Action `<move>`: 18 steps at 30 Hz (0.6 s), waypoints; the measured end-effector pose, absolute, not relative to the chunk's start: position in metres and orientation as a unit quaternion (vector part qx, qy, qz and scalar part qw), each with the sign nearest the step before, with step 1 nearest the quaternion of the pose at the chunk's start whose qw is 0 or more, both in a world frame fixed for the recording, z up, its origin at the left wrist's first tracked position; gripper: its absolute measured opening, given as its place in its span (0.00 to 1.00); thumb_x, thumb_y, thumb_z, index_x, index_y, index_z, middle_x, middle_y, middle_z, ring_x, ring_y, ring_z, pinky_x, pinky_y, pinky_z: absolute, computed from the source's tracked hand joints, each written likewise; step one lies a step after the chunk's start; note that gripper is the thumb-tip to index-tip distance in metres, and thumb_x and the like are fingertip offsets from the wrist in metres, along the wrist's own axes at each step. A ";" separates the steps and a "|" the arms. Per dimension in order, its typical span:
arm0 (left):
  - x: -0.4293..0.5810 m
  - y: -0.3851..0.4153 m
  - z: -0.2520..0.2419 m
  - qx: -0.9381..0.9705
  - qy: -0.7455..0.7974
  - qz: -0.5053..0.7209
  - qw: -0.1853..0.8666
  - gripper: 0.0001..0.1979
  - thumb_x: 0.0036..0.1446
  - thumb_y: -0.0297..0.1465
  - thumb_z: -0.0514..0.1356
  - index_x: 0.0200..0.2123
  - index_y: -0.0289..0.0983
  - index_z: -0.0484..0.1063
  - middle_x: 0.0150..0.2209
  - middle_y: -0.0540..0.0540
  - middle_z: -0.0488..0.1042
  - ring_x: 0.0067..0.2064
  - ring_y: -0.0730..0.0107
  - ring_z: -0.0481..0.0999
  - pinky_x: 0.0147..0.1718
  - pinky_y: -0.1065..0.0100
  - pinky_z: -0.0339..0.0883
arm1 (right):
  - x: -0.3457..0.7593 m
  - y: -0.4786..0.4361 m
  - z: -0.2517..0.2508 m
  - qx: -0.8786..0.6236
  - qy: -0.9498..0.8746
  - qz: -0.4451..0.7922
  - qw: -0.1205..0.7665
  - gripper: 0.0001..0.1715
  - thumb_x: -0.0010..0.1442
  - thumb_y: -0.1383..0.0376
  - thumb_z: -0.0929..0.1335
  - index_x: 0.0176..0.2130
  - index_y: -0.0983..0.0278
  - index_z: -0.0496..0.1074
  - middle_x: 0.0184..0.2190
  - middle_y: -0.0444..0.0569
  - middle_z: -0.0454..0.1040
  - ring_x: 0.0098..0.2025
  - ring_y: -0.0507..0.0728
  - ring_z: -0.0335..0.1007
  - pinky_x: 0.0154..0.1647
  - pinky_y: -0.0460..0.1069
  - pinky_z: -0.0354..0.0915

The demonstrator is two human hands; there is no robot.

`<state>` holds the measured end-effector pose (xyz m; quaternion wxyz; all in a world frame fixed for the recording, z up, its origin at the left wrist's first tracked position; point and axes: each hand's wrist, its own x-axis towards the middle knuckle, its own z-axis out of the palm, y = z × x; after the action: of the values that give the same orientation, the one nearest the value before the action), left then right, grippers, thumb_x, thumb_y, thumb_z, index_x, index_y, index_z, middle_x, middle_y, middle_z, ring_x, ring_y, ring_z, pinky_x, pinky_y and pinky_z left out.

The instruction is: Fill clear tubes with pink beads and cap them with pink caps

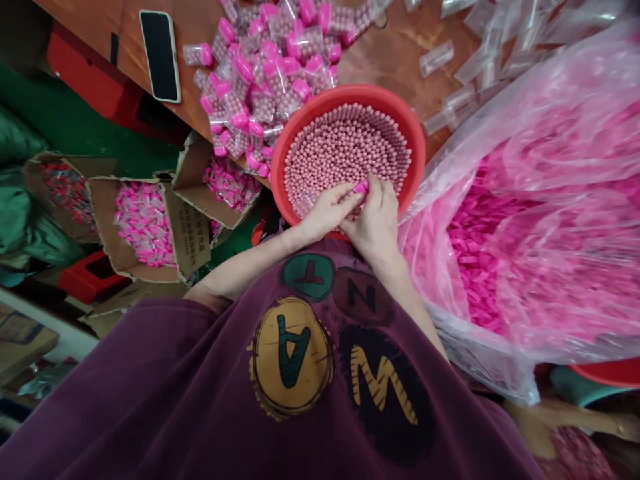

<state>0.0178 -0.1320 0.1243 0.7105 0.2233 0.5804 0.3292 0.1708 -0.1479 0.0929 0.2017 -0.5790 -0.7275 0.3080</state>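
Above the front part of a red plastic bowl (419, 143), my two hands meet at a small bright pink cap (361, 187). My left hand (327, 212) pinches at the cap from the left, thumb and fingers together. From the other side, my right hand (376, 217) has its fingers curled and closed around the cap's right end. Whether a clear tube is joined to the cap is hidden by the fingers. Small pink round-headed pieces (345, 147) fill much of the bowl. Part of a clear container (303, 202) shows among them, left of my left hand.
Many pink-capped filled jars (270, 73) are heaped behind the bowl. A phone (160, 57) lies at the table's left. Clear empty tubes (437, 59) lie at the back right. A plastic bag (470, 260) of pink caps stands right; cardboard boxes (187, 233) stand lower left.
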 end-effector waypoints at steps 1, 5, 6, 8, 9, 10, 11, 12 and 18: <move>0.019 -0.133 0.124 0.235 0.581 0.333 0.705 0.07 0.79 0.34 0.67 0.46 0.38 0.81 0.38 0.49 0.78 0.39 0.69 0.76 0.44 0.67 0.74 | 0.170 -0.148 0.089 -0.575 -0.732 0.303 0.205 0.52 0.64 0.59 0.78 0.79 0.65 0.64 0.71 0.70 0.76 0.73 0.79 0.74 0.80 0.81 0.71; 0.016 -0.133 0.125 0.297 0.581 0.332 0.681 0.06 0.77 0.33 0.68 0.49 0.38 0.83 0.42 0.46 0.82 0.44 0.66 0.80 0.49 0.66 0.76 | 0.171 -0.147 0.089 -0.560 -0.735 0.308 0.226 0.53 0.63 0.61 0.77 0.80 0.63 0.63 0.68 0.69 0.78 0.69 0.77 0.75 0.75 0.79 0.75; 0.015 -0.133 0.125 0.314 0.583 0.331 0.672 0.05 0.76 0.32 0.68 0.49 0.38 0.83 0.43 0.46 0.83 0.46 0.65 0.81 0.51 0.65 0.77 | 0.171 -0.148 0.092 -0.566 -0.731 0.306 0.227 0.52 0.65 0.61 0.78 0.81 0.60 0.63 0.68 0.68 0.78 0.70 0.77 0.74 0.75 0.80 0.75; 0.014 -0.133 0.123 0.339 0.587 0.332 0.656 0.04 0.74 0.31 0.69 0.49 0.37 0.84 0.43 0.46 0.84 0.49 0.62 0.83 0.55 0.64 0.78 | 0.172 -0.149 0.097 -0.581 -0.725 0.301 0.216 0.47 0.69 0.59 0.77 0.81 0.52 0.65 0.70 0.66 0.77 0.72 0.77 0.70 0.76 0.80 0.73; 0.015 -0.133 0.122 0.342 0.589 0.333 0.652 0.04 0.74 0.31 0.70 0.49 0.38 0.83 0.42 0.46 0.84 0.50 0.61 0.84 0.56 0.63 0.78 | 0.172 -0.150 0.098 -0.587 -0.723 0.300 0.207 0.44 0.72 0.58 0.77 0.80 0.49 0.67 0.71 0.64 0.77 0.73 0.77 0.69 0.77 0.80 0.72; 0.015 -0.133 0.121 0.340 0.591 0.334 0.651 0.04 0.74 0.31 0.70 0.49 0.38 0.83 0.42 0.46 0.84 0.50 0.60 0.84 0.56 0.62 0.78 | 0.172 -0.150 0.097 -0.590 -0.722 0.300 0.201 0.41 0.74 0.57 0.76 0.79 0.47 0.68 0.71 0.63 0.78 0.73 0.77 0.68 0.78 0.80 0.71; 0.016 -0.133 0.119 0.334 0.591 0.336 0.653 0.05 0.74 0.32 0.70 0.49 0.38 0.83 0.42 0.46 0.84 0.51 0.60 0.84 0.57 0.62 0.79 | 0.172 -0.150 0.095 -0.590 -0.722 0.301 0.199 0.39 0.74 0.57 0.76 0.78 0.47 0.69 0.71 0.63 0.78 0.73 0.78 0.68 0.78 0.81 0.70; 0.017 -0.133 0.117 0.326 0.590 0.339 0.656 0.05 0.74 0.32 0.70 0.49 0.38 0.83 0.43 0.45 0.85 0.53 0.59 0.85 0.58 0.61 0.79 | 0.172 -0.150 0.092 -0.587 -0.723 0.303 0.202 0.39 0.73 0.56 0.76 0.78 0.49 0.70 0.70 0.64 0.77 0.73 0.78 0.69 0.78 0.81 0.70; 0.020 -0.136 0.111 0.265 0.575 0.365 0.683 0.14 0.70 0.25 0.71 0.55 0.40 0.77 0.53 0.43 0.85 0.58 0.61 0.86 0.63 0.61 0.78 | 0.179 -0.146 0.076 -0.578 -0.715 0.331 0.211 0.45 0.64 0.51 0.77 0.74 0.60 0.71 0.63 0.65 0.77 0.67 0.79 0.75 0.74 0.81 0.72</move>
<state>0.0205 -0.1355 0.1106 0.6828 0.2646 0.5751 0.3648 0.1789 -0.1464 0.0756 0.2114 -0.5783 -0.7151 0.3310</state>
